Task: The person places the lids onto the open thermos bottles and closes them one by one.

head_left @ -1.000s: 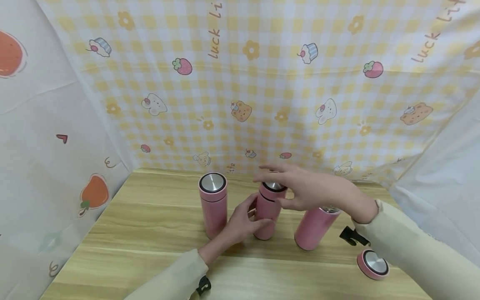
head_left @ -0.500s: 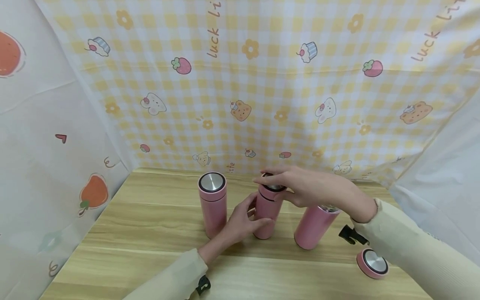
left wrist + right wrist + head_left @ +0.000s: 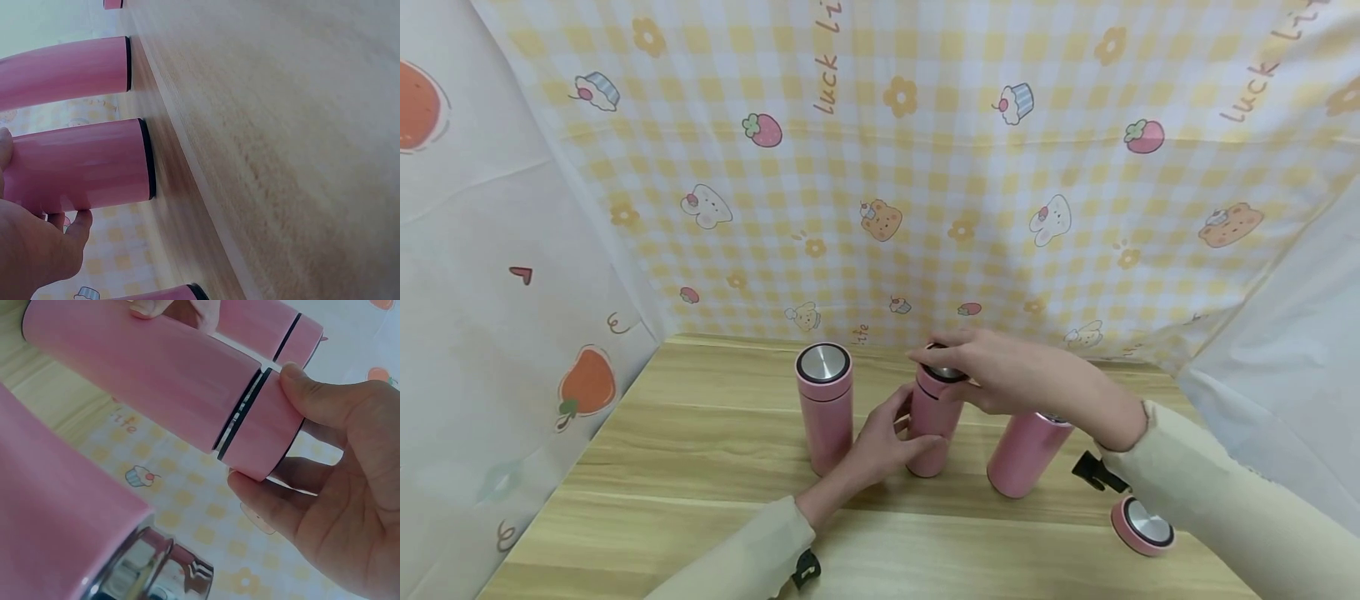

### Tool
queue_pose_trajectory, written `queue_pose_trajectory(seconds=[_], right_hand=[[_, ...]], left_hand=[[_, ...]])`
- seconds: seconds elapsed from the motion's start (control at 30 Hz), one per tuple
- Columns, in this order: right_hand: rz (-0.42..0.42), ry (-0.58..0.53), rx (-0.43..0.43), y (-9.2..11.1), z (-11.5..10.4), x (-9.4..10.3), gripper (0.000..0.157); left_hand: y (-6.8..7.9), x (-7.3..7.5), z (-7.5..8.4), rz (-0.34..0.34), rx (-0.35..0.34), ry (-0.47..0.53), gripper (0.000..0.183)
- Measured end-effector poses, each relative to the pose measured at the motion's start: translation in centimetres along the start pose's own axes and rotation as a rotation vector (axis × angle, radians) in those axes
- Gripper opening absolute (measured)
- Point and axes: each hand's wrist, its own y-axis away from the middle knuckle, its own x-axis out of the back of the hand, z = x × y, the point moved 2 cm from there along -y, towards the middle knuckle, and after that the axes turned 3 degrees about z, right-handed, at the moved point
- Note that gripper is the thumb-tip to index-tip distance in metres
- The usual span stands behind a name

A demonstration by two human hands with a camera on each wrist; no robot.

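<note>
A pink thermos (image 3: pixel 931 433) stands upright mid-table, and my left hand (image 3: pixel 880 446) holds its body, thumb in front and fingers behind. My right hand (image 3: pixel 1011 371) grips its pink lid (image 3: pixel 262 425) from above, with the thumb and fingers on the rim. In the right wrist view a thin silver gap shows between this lid and the body. To the left stands another thermos (image 3: pixel 827 417) with its silver-topped lid on. On the right, a lidless thermos (image 3: pixel 1026 454) shows its shiny metal neck (image 3: pixel 150 569); my right hand partly covers it in the head view.
A loose pink lid (image 3: pixel 1144 527) with a silver top lies on the wooden table (image 3: pixel 700 467) at the right, near my right sleeve. Behind the table hangs a yellow checked cloth (image 3: pixel 880 167). White cloth (image 3: pixel 490 317) hangs at the left side.
My right hand's thumb and fingers have come in from spread around the lid to gripping it, and the hand has turned slightly. My left hand keeps its hold on the thermos.
</note>
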Motion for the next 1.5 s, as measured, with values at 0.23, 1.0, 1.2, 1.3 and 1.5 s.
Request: queue_pose_trajectory(seconds=[0.23, 1.0, 1.2, 1.3, 1.5], right_hand=[[0.028, 0.011, -0.021, 0.00, -0.10, -0.22, 0.056], [0.140, 0.203, -0.007, -0.36, -0.59, -0.65, 0.030], [0.137, 0.239, -0.028, -0.53, -0.64, -0.72, 0.034], [0.144, 0.249, -0.033, -0.60, -0.65, -0.75, 0.033], [0.161, 0.264, -0.034, -0.64, -0.63, -0.79, 0.034]], left_hand=[[0.02, 0.04, -0.04, 0.006, 0.017, -0.004, 0.071], [0.02, -0.01, 0.10, 0.004, 0.031, -0.036, 0.071], [0.00, -0.03, 0.02, 0.007, 0.035, -0.042, 0.071], [0.00, -0.05, 0.03, 0.009, 0.034, -0.044, 0.071], [0.08, 0.02, 0.11, 0.011, 0.031, -0.040, 0.071]])
